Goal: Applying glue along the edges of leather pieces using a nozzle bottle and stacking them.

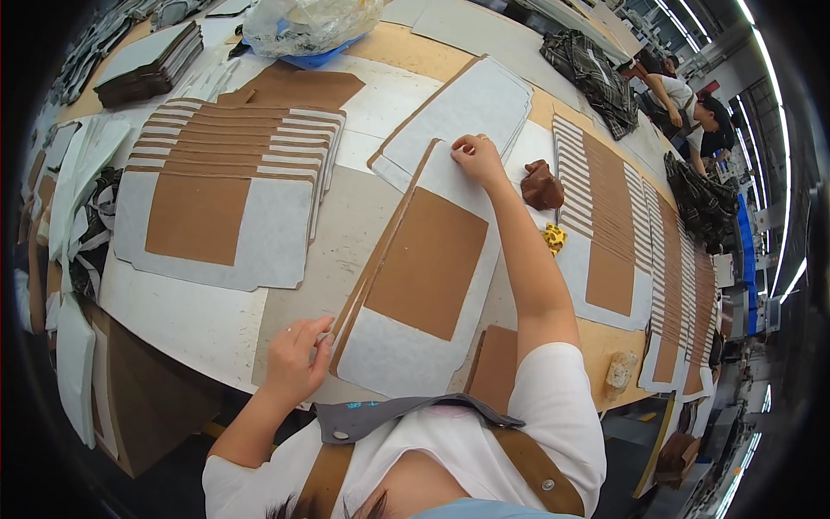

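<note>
Before me lies a panel of pale grey-white backing [405,353] with a brown rectangular patch [428,263] in its middle. A folded brown edge [389,259] runs along its left long side. My left hand [298,357] is at the near left corner, thumb and forefinger curled close to the brown edge; whether they pinch it is unclear. My right hand [478,159] rests at the panel's far end with bent fingertips on the white surface. What lies under those fingertips is hidden. Beyond the panel is a stack of similar white panels [463,113] with brown edges.
Overlapping patched panels [214,220] lie left; more rows [606,259] extend right. A brown crumpled piece [542,185] and a yellow spotted item [554,239] sit beside my right forearm. A plastic bag [311,26] stands at the back. People [681,104] work at far right.
</note>
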Available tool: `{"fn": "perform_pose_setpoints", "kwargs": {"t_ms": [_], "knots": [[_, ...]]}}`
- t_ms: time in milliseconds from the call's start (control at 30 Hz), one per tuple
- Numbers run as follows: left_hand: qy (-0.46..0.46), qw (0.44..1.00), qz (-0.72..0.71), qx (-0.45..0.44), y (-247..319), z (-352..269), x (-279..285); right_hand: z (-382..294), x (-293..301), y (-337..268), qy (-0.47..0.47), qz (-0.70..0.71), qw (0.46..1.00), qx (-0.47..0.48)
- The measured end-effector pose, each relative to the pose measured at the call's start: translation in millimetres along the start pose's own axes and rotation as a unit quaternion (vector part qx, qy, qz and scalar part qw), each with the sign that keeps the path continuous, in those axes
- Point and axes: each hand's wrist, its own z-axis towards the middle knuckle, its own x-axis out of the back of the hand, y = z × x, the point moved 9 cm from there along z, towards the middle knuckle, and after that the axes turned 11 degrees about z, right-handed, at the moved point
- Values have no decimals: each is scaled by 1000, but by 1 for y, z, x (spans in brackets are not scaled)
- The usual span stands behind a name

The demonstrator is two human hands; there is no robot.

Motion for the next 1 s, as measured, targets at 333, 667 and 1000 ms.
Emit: {"fn": "perform_pose_setpoints", "kwargs": {"t_ms": [333,667,1000], "knots": [[26,999,4,-25,13,-6,7,-31,38,-48,126,-80,976,156],[72,979,-101,-164,58,-27,21,-143,207,-265,247,-80,902,345],[18,977,-131,-169,76,-46,-6,-137,157,-254,154,-174,932,278]]}}
